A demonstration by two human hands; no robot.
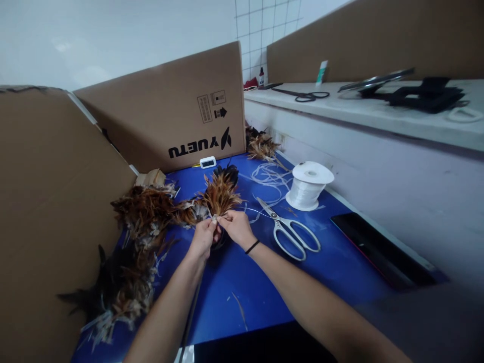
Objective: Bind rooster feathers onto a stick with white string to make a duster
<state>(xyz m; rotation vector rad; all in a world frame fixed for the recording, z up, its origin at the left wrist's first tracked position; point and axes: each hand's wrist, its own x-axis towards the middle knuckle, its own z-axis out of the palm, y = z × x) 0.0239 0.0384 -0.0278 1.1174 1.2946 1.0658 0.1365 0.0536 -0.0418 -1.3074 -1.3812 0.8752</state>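
Observation:
A bunch of brown and black feathers [221, 194] points away from me over the blue table. My left hand [206, 234] pinches its pale base, fingers pressed together. Against that same base, my right hand [235, 227] is also closed, and its fingertips meet those of the left. A thin white strand runs from near the right hand toward the scissors. Those silver scissors [289, 229] lie slightly open just right of my right wrist. Loose feathers [145, 212] are heaped to the left of my left hand. The exact grip at the base is partly hidden by my fingers.
A white ribbon spool [310, 186] stands at the right, with loose ribbon [268, 176] beside it. A dark phone [381, 249] lies near the right edge. Cardboard [151, 111] walls off the back and left. A small white timer [207, 162] and more feathers [261, 145] lie behind.

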